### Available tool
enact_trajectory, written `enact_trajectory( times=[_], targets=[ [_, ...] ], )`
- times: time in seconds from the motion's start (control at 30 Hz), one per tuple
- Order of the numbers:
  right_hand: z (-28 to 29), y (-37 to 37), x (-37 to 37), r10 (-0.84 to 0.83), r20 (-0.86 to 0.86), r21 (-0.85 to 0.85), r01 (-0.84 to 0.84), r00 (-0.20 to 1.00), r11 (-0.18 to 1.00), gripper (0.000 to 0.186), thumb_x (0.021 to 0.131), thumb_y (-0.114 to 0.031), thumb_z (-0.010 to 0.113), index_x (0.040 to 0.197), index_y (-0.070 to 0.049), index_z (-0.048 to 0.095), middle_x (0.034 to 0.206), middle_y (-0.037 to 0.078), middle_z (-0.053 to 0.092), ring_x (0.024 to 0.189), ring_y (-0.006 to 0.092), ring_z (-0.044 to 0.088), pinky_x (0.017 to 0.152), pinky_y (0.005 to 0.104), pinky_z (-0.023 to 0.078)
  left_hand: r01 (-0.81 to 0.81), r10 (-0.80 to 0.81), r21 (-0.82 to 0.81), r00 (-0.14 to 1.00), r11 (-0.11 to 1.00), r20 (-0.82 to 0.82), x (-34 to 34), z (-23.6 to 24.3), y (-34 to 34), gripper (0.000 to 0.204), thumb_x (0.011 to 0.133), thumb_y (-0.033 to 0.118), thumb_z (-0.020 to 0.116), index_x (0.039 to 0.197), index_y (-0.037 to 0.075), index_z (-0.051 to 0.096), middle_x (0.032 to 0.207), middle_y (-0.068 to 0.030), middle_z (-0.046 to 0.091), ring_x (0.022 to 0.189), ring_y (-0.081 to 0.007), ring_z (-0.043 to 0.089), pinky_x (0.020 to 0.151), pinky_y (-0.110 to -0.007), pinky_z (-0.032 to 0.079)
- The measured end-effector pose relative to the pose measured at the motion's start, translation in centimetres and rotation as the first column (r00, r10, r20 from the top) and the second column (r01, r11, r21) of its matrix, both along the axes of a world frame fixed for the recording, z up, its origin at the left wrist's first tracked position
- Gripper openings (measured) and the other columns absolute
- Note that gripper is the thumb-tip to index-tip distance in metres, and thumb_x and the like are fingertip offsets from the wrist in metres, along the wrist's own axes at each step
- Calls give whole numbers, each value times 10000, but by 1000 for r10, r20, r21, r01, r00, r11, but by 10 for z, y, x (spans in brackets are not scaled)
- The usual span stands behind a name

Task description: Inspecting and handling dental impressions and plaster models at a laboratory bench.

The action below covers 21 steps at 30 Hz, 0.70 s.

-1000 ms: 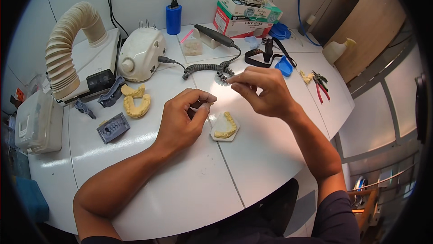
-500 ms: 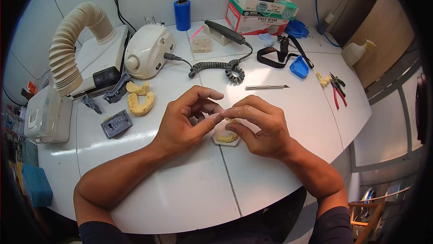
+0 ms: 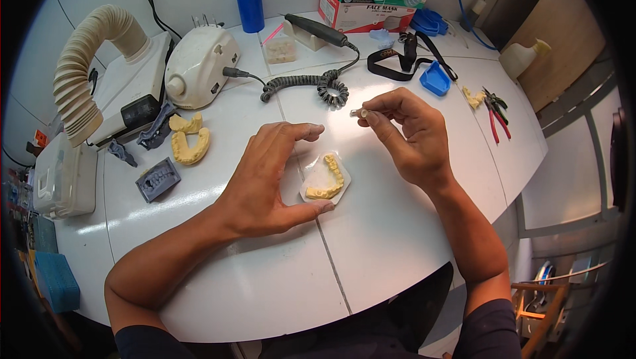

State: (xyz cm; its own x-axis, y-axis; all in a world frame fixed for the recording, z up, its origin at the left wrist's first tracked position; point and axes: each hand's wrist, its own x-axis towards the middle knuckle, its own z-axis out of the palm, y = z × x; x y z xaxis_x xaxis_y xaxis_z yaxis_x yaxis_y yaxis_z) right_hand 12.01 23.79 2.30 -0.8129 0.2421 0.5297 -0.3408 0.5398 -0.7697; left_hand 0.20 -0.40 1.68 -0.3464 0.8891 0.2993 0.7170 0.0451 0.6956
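From where I stand, the white tiled worktable (image 3: 397, 239) takes up most of the view. At its far left, a ribbed extractor hose (image 3: 78, 67) arches over and down. Right of it sits a white control unit (image 3: 202, 64), and stacked cartons (image 3: 371, 13) stand at the back.

Nearer the middle, the left hand (image 3: 262, 183) is spread wide, empty, fingers beyond and thumb on the near side of a dental model; I can't tell whether the thumb meets its base. The right hand (image 3: 416, 137) is raised to the right, thumb and fingers pinched together.

Behind the hands, a dark handpiece (image 3: 319, 31) rests on its stand, its coiled cord (image 3: 291, 82) lying in front.

The dental model (image 3: 338, 179), a yellow tooth row on a white base, lies on the tabletop between the hands. To the left are a grey block with tooth imprints (image 3: 159, 180) and a yellow horseshoe-shaped cast (image 3: 191, 152).

Smallest of all is the small pale piece (image 3: 362, 114) in the right fingertips, with a metallic-looking end pointing left, clear of the model.
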Motion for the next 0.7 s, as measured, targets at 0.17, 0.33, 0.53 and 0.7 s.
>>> enact_trajectory(
  times=[0.17,0.33,0.53,0.7],
  targets=[
    [2,3,2,26,69,75,-31,997,997,115,911,30,722,1026,27,733,913,113,767,848,170,744,816,304,586,64,-78,-107,988,992,-135,-1,3,-2,861,744,300,844,1487,66,475,1435,-169,556,1456,-342,410,1209,-479,324],
    [8,-2,5,73,85,212,-90,994,973,149,898,32,737,1047,21,743,925,118,766,852,184,746,800,300,588,83,-97,-117,988,990,-121,0,2,-2,822,743,240,831,1462,34,491,1433,-170,573,1441,-339,448,1224,-467,317],
    [8,-2,10,259,193,-185,-224,946,957,199,954,49,693,1142,11,746,1058,107,752,964,152,730,852,292,593,-24,-7,115,965,993,262,-1,-6,-2,626,776,179,859,1298,-11,571,1273,-202,670,1103,-267,696,991,-382,552],
    [10,-3,13,339,190,-348,-260,921,901,203,967,46,690,1165,63,728,1089,140,730,1008,174,725,930,307,601,-77,9,173,932,982,361,-1,-11,1,535,797,163,867,1216,-22,589,1263,-205,672,1094,-232,712,992,-373,581]
  ],
)
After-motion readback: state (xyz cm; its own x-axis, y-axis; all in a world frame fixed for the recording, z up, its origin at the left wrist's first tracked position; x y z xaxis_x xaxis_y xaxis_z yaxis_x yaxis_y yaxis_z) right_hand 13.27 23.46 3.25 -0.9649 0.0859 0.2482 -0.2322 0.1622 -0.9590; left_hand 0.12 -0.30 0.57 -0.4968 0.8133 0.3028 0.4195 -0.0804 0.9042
